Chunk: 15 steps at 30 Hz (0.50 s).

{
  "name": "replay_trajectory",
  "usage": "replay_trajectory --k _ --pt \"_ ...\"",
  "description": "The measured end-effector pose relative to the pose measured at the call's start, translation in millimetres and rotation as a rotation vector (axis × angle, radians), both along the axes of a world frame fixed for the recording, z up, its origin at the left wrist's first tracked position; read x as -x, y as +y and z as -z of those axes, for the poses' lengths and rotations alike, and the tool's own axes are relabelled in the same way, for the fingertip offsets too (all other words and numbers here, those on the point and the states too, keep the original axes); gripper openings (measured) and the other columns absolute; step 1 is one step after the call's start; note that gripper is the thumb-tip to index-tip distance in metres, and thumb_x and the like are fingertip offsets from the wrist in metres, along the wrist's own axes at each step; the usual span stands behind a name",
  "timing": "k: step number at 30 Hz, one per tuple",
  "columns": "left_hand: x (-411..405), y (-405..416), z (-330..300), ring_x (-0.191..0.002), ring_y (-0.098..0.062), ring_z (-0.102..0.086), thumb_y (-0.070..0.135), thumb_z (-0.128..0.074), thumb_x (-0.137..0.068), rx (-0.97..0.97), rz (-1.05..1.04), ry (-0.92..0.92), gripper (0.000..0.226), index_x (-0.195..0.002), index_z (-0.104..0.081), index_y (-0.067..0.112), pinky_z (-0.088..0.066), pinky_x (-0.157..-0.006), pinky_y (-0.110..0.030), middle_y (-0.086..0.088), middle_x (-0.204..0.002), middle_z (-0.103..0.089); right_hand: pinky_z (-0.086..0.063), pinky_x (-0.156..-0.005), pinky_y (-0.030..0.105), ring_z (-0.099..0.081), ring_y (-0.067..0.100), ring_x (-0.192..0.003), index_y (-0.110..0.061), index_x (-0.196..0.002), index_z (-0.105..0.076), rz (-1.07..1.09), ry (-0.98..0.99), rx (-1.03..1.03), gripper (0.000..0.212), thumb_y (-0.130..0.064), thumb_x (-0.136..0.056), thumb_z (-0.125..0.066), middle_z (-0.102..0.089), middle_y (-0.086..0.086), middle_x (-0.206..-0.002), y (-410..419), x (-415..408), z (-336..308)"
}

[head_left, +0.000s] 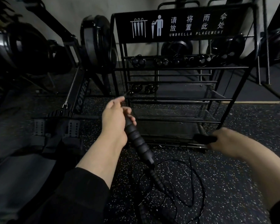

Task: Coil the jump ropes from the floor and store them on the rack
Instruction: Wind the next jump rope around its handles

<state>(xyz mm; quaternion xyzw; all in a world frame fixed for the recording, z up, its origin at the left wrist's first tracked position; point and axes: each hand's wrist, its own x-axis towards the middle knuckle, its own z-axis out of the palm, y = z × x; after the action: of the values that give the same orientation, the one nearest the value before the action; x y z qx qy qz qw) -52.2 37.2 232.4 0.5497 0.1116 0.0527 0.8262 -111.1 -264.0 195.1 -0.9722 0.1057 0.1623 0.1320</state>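
In front of the rack (176,68), a ribbed handle (137,138) is gripped by the left hand (115,120), the other handle (204,138) by the right hand (225,141); the cord (192,180) lies loose on the floor (233,183). Coiling is probably next, needing even loops.

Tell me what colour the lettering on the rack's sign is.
White, on a black sign, seen in the head view.

Left hand (114,118) gripping a handle (138,139), right hand (225,141) fisted around another handle (204,138)
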Motion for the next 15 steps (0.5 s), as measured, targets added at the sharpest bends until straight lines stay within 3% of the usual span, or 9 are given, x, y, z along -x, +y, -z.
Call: replay_trajectory --k 3,4,6,8,11,15 --pt "1 5 -18 -0.042 -0.015 -0.044 0.028 -0.033 -0.112 -0.018 -0.035 -0.186 0.029 -0.118 -0.059 0.018 -0.043 -0.044 -0.026 -0.001 -0.06 -0.049 -0.038 -0.043 0.023 -0.058 0.014 -0.051 -0.039 -0.101 -0.058 -0.012 -0.36 -0.169 0.016 -0.037 -0.093 -0.072 -0.068 -0.003 -0.076 10 4 -16" --pt "1 5 -20 -0.042 -0.016 -0.045 0.029 -0.033 -0.112 -0.039 -0.022 -0.212 0.029 -0.117 -0.059 0.018 -0.043 -0.043 -0.026 -0.001 -0.06 -0.05 -0.04 -0.044 0.024 -0.059 0.014 -0.052 -0.044 -0.103 -0.056 -0.026 -0.378 -0.249 0.021 -0.038 -0.092 -0.073 -0.068 -0.005 -0.078 13 5 -20" --pt "3 4 -18 -0.042 -0.015 -0.046 0.029 -0.034 -0.112 -0.089 0.012 -0.197 0.028 -0.117 -0.059 0.018 -0.043 -0.043 -0.026 -0.001 -0.06 -0.052 -0.043 -0.048 0.026 -0.06 0.014 -0.055 -0.041 -0.099 -0.063 -0.099 -0.205 -0.266 0.016 -0.034 -0.091 -0.075 -0.071 -0.004 -0.079 18 5 -17" --pt "2 2 -12 -0.041 -0.015 -0.046 0.025 -0.034 -0.112 -0.128 0.031 -0.129 0.028 -0.119 -0.06 0.017 -0.043 -0.043 -0.026 0.001 -0.058 -0.053 -0.044 -0.051 0.025 -0.059 0.012 -0.057 -0.031 -0.087 -0.068 -0.126 -0.005 -0.134 0.006 -0.029 -0.09 -0.073 -0.072 -0.001 -0.078 13 0 -6" --pt "-1 2 -8 -0.041 -0.014 -0.047 0.021 -0.033 -0.111 -0.133 0.031 -0.05 0.029 -0.119 -0.061 0.017 -0.043 -0.043 -0.027 0.002 -0.056 -0.054 -0.038 -0.045 0.023 -0.053 0.014 -0.051 -0.021 -0.083 -0.07 -0.013 -0.024 -0.113 0.012 -0.028 -0.092 -0.071 -0.068 0.002 -0.068 5 -6 -4" --pt "-7 3 -8 -0.041 -0.013 -0.047 0.012 -0.03 -0.108 -0.143 0.015 -0.03 0.033 -0.116 -0.062 0.017 -0.043 -0.042 -0.026 0.002 -0.056 -0.054 -0.032 -0.042 0.023 -0.048 0.015 -0.047 -0.012 -0.094 -0.073 0.083 -0.053 -0.149 0.019 -0.031 -0.091 -0.073 -0.063 0.004 -0.064 -4 -9 -1"
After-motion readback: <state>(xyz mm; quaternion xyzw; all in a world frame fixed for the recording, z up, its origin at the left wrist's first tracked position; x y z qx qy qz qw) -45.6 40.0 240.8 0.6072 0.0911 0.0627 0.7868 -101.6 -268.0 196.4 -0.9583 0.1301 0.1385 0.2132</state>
